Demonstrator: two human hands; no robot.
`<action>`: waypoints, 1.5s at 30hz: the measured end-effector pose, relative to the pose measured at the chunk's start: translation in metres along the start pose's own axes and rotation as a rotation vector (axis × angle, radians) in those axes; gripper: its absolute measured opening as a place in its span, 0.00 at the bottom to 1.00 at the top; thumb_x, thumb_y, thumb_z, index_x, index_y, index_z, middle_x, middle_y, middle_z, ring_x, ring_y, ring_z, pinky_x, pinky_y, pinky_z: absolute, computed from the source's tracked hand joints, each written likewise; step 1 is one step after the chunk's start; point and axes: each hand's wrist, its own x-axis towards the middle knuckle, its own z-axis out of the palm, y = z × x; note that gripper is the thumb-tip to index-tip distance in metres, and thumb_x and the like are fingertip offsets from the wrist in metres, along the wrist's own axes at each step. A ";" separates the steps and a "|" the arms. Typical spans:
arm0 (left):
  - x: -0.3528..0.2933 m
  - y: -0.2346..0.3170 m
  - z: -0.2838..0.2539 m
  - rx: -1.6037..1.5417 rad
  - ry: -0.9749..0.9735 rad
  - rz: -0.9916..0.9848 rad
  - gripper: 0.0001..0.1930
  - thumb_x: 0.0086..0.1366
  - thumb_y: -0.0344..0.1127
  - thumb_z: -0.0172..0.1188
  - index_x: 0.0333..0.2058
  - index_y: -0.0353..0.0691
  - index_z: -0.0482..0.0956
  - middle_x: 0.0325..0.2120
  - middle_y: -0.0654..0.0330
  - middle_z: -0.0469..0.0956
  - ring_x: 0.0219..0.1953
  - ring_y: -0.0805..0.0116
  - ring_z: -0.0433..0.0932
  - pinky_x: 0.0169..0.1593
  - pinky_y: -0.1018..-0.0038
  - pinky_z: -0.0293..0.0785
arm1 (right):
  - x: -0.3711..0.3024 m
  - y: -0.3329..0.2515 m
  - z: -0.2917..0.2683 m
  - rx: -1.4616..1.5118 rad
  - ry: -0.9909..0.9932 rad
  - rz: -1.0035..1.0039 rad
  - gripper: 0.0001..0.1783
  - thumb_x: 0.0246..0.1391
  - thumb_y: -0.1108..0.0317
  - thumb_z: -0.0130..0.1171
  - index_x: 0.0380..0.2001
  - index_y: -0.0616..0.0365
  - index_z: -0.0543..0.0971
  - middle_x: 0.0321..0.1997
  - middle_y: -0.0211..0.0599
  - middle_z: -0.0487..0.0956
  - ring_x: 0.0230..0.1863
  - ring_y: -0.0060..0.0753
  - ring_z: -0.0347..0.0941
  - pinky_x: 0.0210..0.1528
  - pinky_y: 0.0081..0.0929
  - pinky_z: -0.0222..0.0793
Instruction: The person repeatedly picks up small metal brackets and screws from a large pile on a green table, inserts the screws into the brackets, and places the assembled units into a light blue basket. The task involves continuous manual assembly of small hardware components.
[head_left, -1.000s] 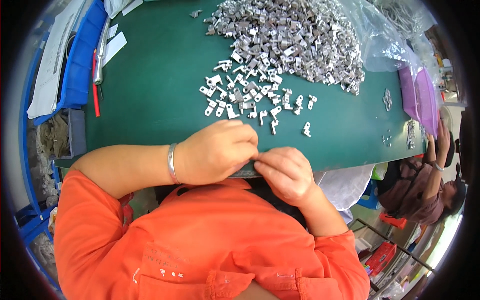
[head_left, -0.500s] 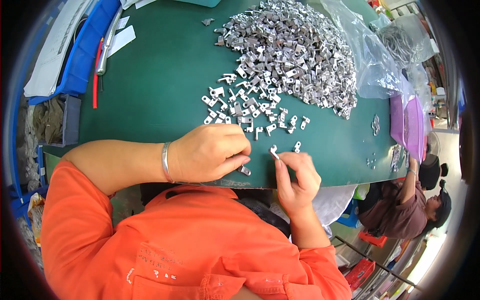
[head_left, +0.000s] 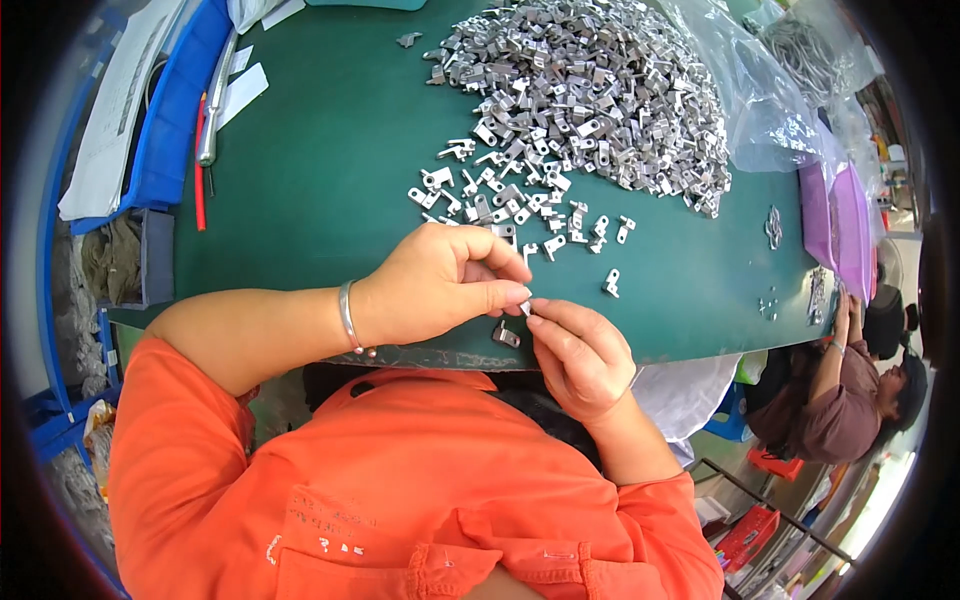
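Note:
Between my two hands is a small silvery metal bracket [head_left: 525, 307], mostly covered by fingertips. My right hand [head_left: 588, 362] pinches it between thumb and forefinger. The thumb and fingertips of my left hand [head_left: 435, 285] close on its upper end; whether a further small part is in there is hidden. Below the fingers, a loose bracket [head_left: 506, 335] lies near the table's front edge. Another bracket [head_left: 612, 282] rests on its own beyond my right hand. Several scattered brackets [head_left: 482, 208] lie just past my left hand.
A large heap of brackets [head_left: 600, 95] covers the far middle of the green table [head_left: 290, 190]. Clear plastic bags [head_left: 765, 110] and a purple bin [head_left: 838, 235] stand right. A blue tray [head_left: 178, 110] and a red rod [head_left: 199, 185] are left. A co-worker [head_left: 835, 400] sits at right.
My left hand has lifted off the spot near the loose bracket and met my right hand. The right hand has brought its bracket slightly left. The whole view has shifted a little.

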 end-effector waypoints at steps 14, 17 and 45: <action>-0.006 0.004 0.006 0.083 -0.041 0.030 0.12 0.55 0.18 0.64 0.39 0.30 0.76 0.39 0.56 0.76 0.40 0.69 0.79 0.45 0.75 0.79 | -0.003 0.003 0.003 0.079 0.128 -0.019 0.15 0.28 0.86 0.63 0.25 0.63 0.75 0.32 0.41 0.77 0.32 0.42 0.77 0.32 0.30 0.74; -0.005 0.009 0.004 0.412 -0.060 0.227 0.10 0.53 0.19 0.65 0.36 0.33 0.79 0.37 0.56 0.77 0.38 0.67 0.79 0.41 0.74 0.78 | -0.004 0.005 0.002 0.060 0.091 -0.057 0.13 0.31 0.85 0.63 0.25 0.62 0.75 0.32 0.40 0.77 0.33 0.42 0.77 0.32 0.30 0.74; 0.012 0.012 -0.005 1.136 0.237 0.701 0.09 0.45 0.22 0.67 0.28 0.40 0.80 0.30 0.64 0.76 0.32 0.63 0.74 0.39 0.70 0.66 | 0.019 0.021 -0.013 -0.069 0.170 0.399 0.03 0.47 0.76 0.63 0.27 0.60 0.78 0.27 0.34 0.73 0.28 0.39 0.68 0.31 0.31 0.65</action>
